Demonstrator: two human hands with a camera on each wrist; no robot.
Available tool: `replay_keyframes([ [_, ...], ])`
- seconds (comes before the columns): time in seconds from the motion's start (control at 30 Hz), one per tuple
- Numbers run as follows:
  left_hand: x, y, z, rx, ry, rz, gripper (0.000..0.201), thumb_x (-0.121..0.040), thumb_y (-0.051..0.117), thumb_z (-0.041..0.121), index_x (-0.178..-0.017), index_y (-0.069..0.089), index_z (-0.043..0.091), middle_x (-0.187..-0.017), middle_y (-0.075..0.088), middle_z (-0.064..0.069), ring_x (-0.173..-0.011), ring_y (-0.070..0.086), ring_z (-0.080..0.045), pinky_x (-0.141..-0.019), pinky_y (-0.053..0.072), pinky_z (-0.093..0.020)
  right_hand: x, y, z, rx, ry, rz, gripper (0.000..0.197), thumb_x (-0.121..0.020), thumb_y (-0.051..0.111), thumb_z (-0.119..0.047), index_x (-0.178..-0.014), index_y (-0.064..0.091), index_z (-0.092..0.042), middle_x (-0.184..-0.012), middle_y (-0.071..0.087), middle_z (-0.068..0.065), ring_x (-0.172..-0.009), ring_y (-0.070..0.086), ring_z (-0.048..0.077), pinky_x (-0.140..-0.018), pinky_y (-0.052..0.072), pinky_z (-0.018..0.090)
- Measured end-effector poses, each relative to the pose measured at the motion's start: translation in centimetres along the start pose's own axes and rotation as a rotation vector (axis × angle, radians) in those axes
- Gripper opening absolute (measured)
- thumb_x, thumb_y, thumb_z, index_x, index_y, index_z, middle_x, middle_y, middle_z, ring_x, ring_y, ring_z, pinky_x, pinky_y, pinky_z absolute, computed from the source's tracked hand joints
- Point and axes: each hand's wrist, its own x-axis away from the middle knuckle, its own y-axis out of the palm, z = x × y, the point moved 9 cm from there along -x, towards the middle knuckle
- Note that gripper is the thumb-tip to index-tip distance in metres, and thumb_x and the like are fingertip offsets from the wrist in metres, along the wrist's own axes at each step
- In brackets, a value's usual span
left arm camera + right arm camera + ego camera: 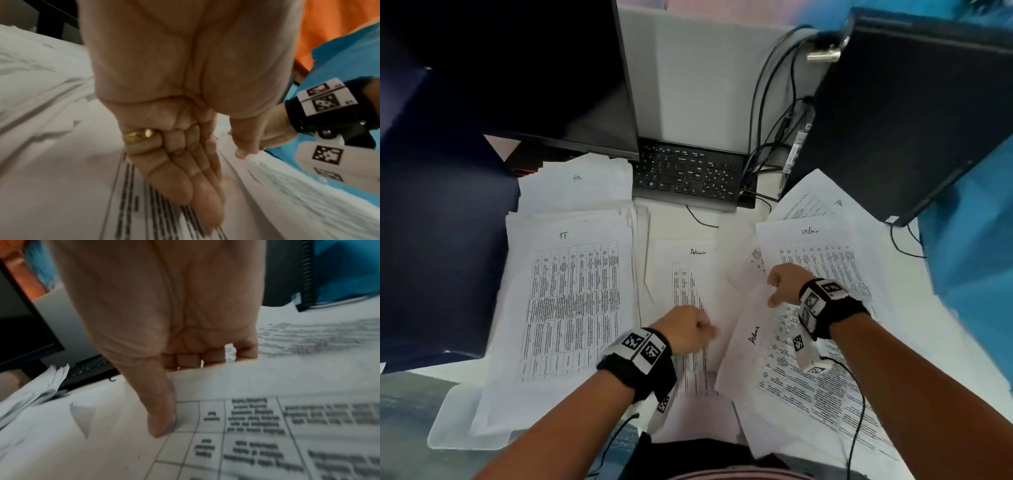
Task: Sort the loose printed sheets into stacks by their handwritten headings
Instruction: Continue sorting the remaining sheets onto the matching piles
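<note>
Sorted stacks lie on the desk: one headed HR [577,186] at the back left, IT [571,301] in front of it, Admin [685,274] in the middle. The loose pile [825,260] on the right has an "admin" sheet on top and an HR sheet [822,202] behind. My right hand [784,284] pinches a turned sheet headed Admin [750,346] between the thumb [162,418] on top and fingers underneath, and holds it raised between the pile and the Admin stack. My left hand [688,329] has straight fingers [185,178] over the Admin stack, and its thumb touches that sheet's edge [298,194].
A black keyboard [688,174] and dark monitor [517,68] stand behind the stacks. A black computer tower [911,113] with trailing cables [767,137] crowds the back right. A clear plastic sleeve [455,421] lies under the IT stack at the front left. Blue cloth [979,240] borders the right.
</note>
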Motion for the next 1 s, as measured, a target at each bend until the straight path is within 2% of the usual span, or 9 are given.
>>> replay_keyframes([
  [0.13,0.1,4.1,-0.2,0.054,-0.075,-0.195,0.048,-0.085,0.058,0.056,-0.086,0.063,0.008,-0.08,0.073,-0.006,-0.07,0.07,-0.018,-0.067,0.054,-0.03,-0.1,-0.4,1.0,-0.161,-0.02,0.031,0.027,-0.08,0.073,-0.016,-0.066,0.05,-0.018,-0.073,0.049,-0.004,-0.073,0.051,0.018,-0.053,0.032,0.019],
  [0.2,0.4,4.7,-0.1,0.132,-0.089,-0.196,0.04,-0.084,0.065,0.048,-0.09,0.06,0.009,-0.076,0.071,-0.005,-0.065,0.069,-0.013,-0.063,0.052,-0.03,0.1,-1.2,1.6,-0.28,-0.036,0.062,0.01,-0.087,0.066,-0.019,-0.083,0.061,-0.012,-0.09,0.06,0.003,-0.09,0.057,0.023,-0.068,0.045,0.025],
  [0.27,0.3,3.9,0.4,0.2,-0.069,-0.113,0.031,-0.088,0.065,0.032,-0.101,0.06,0.004,-0.081,0.069,-0.002,-0.067,0.067,-0.012,-0.066,0.054,-0.03,0.5,-2.1,2.7,-0.352,-0.015,0.109,0.032,-0.091,0.061,-0.023,-0.117,0.058,-0.005,-0.121,0.06,0.009,-0.106,0.056,0.026,-0.089,0.045,0.034],
  [0.3,0.1,2.9,0.7,0.182,-0.043,-0.032,0.024,-0.091,0.062,0.028,-0.1,0.061,0.005,-0.082,0.067,-0.001,-0.069,0.066,-0.013,-0.068,0.054,-0.028,0.6,-2.3,3.3,-0.377,0.0,0.112,0.035,-0.091,0.06,-0.024,-0.12,0.056,-0.005,-0.122,0.059,0.009,-0.101,0.056,0.024,-0.086,0.044,0.033],
  [0.5,0.0,-3.9,2.4,0.257,0.045,0.447,0.028,-0.094,0.055,0.028,-0.07,0.051,0.015,-0.063,0.051,0.001,-0.051,0.048,-0.009,-0.05,0.038,-0.02,1.3,-2.0,5.8,-0.419,0.036,0.038,0.039,-0.088,0.065,-0.024,-0.121,0.057,-0.005,-0.117,0.062,0.012,-0.095,0.055,0.023,-0.084,0.042,0.031],
  [0.7,-1.1,-5.6,0.9,0.571,0.023,0.538,0.023,-0.09,0.06,0.019,-0.082,0.052,-0.001,-0.072,0.059,-0.016,-0.062,0.054,-0.021,-0.061,0.048,-0.034,0.8,-2.6,5.1,-0.726,0.002,0.079,0.039,-0.087,0.067,-0.022,-0.122,0.059,-0.009,-0.114,0.064,0.008,-0.088,0.06,0.018,-0.078,0.048,0.029],
  [0.83,-0.6,-6.9,-0.1,0.64,0.049,0.639,0.036,-0.085,0.068,0.01,-0.058,0.045,0.016,-0.054,0.051,-0.001,-0.048,0.044,-0.015,-0.051,0.037,-0.021,0.3,-1.7,4.9,-0.768,0.019,0.001,0.02,-0.083,0.069,-0.011,-0.102,0.063,-0.013,-0.104,0.066,0.008,-0.093,0.061,0.024,-0.074,0.05,0.03],
  [0.93,-0.9,-6.5,-0.3,0.616,0.109,0.549,0.031,-0.081,0.071,0.001,-0.06,0.06,0.021,-0.075,0.067,-0.004,-0.07,0.06,-0.02,-0.07,0.049,-0.028,-0.2,-2.9,5.5,-0.51,0.027,0.128,0.017,-0.086,0.051,0.004,-0.085,0.062,-0.008,-0.087,0.061,0.004,-0.076,0.056,0.017,-0.065,0.045,0.021],
  [1.0,-1.2,-6.1,-0.4,0.579,0.15,0.511,0.04,-0.08,0.064,-0.013,-0.062,0.065,0.022,-0.085,0.072,0.006,-0.085,0.067,-0.018,-0.08,0.052,-0.028,-0.3,-4.8,7.4,-0.51,0.143,0.325,0.03,-0.086,0.042,0.008,-0.091,0.065,-0.011,-0.098,0.061,0.002,-0.086,0.058,0.021,-0.072,0.05,0.027],
])
